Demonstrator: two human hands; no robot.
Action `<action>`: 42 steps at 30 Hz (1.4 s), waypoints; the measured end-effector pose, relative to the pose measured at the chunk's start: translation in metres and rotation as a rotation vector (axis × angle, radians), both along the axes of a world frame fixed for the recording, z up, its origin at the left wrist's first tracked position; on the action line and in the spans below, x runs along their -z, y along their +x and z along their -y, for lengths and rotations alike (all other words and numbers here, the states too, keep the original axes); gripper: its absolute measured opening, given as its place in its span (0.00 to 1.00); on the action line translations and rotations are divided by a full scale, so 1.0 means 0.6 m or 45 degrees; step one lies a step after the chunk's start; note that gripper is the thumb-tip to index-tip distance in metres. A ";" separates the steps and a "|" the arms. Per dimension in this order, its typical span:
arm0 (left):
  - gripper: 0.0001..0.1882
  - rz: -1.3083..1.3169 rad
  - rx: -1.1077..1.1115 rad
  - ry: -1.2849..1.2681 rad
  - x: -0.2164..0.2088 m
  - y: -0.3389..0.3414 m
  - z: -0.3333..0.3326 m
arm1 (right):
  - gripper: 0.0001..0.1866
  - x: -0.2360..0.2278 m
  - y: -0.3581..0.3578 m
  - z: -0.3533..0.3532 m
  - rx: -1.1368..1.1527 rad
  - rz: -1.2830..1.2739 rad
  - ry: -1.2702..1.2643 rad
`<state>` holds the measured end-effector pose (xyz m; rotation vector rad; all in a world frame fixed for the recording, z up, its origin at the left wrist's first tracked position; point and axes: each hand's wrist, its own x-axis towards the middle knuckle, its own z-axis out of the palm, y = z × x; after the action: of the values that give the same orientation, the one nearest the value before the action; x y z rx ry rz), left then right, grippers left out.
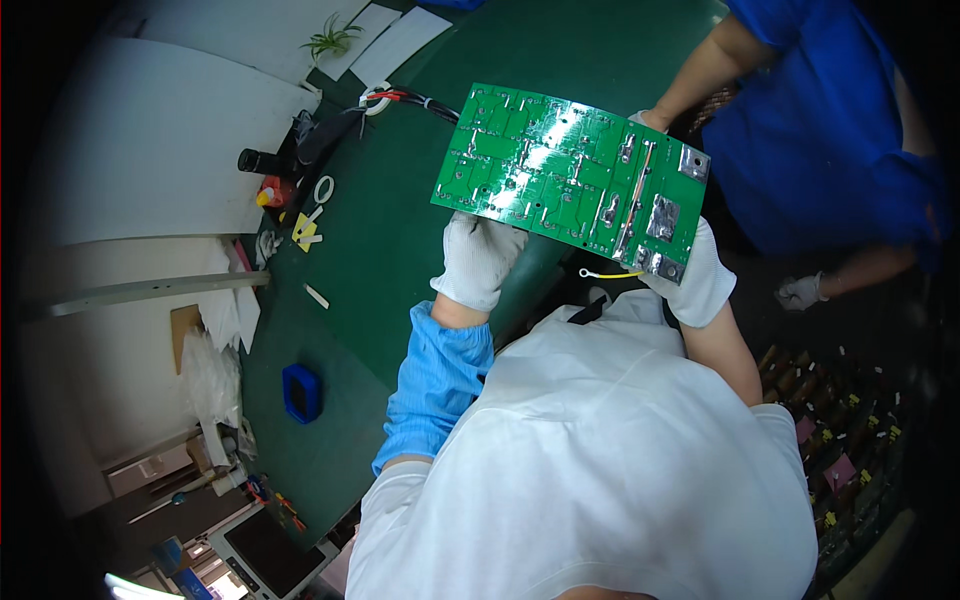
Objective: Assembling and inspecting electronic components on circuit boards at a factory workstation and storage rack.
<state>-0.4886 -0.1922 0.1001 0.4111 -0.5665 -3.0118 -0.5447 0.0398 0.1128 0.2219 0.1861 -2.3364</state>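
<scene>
A large green circuit board (560, 170) is held up in front of me, its soldered side showing, with shiny silver patches towards the right end. My left hand (480, 258), in a white glove, grips its lower left edge from beneath; the fingertips are hidden behind the board. At the lower right corner my right hand (700, 280), gloved too, is closed on the edge. A short yellow wire (612, 275) with a ring terminal sticks out below the board near my right hand. Black and red cables (418, 100) run out from behind its upper left corner.
A green-topped table (350, 280) carries a blue ring-shaped holder (301, 393), tape rolls (323, 190) and a black power tool (325, 140). At the right stands a co-worker in blue (810, 130), one hand near the board. Dense parts (840, 440) fill the lower right.
</scene>
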 end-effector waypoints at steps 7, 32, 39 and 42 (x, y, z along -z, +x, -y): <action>0.21 -0.070 0.083 -0.095 0.022 0.001 0.004 | 0.20 0.005 0.006 -0.003 0.032 0.023 0.083; 0.19 0.178 -0.112 -0.126 -0.012 -0.019 -0.027 | 0.19 0.038 -0.038 -0.020 -0.003 0.030 -0.020; 0.20 0.088 -0.066 -0.171 0.002 -0.021 -0.018 | 0.18 0.051 -0.043 -0.029 -0.088 -0.037 -0.091; 0.20 0.097 -0.052 -0.185 0.013 -0.027 -0.009 | 0.15 -0.031 -0.035 -0.050 -0.328 0.668 -0.288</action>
<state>-0.5048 -0.1869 0.0922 0.5233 -0.7673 -2.9022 -0.5656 0.0695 0.1315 0.6438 -0.2905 -1.9486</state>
